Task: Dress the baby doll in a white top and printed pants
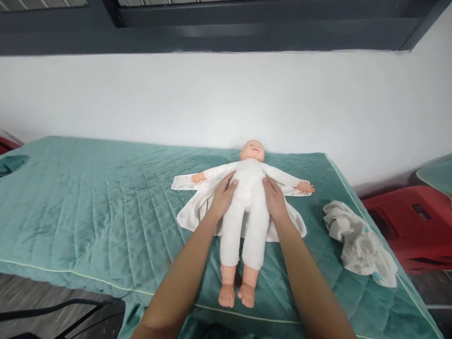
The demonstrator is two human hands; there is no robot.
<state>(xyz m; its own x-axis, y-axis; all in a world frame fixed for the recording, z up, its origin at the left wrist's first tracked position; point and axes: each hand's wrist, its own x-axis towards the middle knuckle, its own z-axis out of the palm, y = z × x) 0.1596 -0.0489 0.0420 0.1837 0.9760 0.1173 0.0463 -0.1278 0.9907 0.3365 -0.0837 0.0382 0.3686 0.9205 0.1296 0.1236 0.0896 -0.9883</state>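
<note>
A baby doll point(250, 183) with a white cloth body lies on its back, head toward the wall and bare feet toward me. Its arms are spread out sideways. My left hand point(222, 195) wraps the doll's side at the waist, on the left of the view. On the opposite side my right hand point(275, 197) holds the waist in the same way, fingers along the torso. Spread open beneath the doll is a white baby shirt point(190, 214) with a small print; the doll's arms lie over its sleeves. The shirt's middle is hidden under the body.
A green quilted cover point(106, 202) lies over the bed or table. Crumpled white printed baby clothing point(360, 242) rests near its right edge. Beyond that edge stands a red plastic chair or stool point(416, 221). A white wall point(176, 99) rises behind.
</note>
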